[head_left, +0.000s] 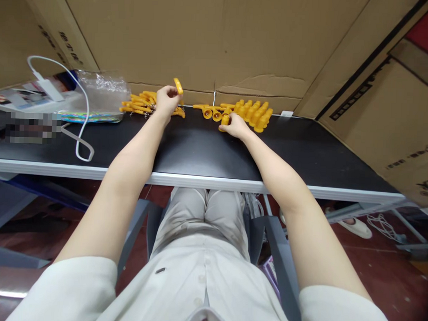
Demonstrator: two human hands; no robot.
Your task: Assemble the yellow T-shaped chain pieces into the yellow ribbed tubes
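Person seated at the black-topped bench (200,155), both arms reaching out to the far side. Left hand (166,101) grasping: a yellow strip (178,86) is pinched at the fingertips and sticks up above the bench surface, in front of the cardboard wall (190,42). Right hand (239,127) also grasping: thumb and fingers close around a yellow flared piece (224,122), wide end down, low over the bench; cannot tell from here whether its base touches the top.

Beside and behind the left hand: a heap of yellow parts (140,103) with small metal chains among them. Between the hands, toward the back: yellow horn-shaped pieces (207,114) lying on their sides, round openings facing the person. Just beyond the right hand: a cluster of upright yellow pieces (254,112), standing close together in rows. A small white item (287,114) lies further right, near the cardboard.

Left end of bench: clear plastic packaging (104,91) with a bright-coloured edge, and a white cable (87,104) looping from a white plug (51,89) down onto the top.
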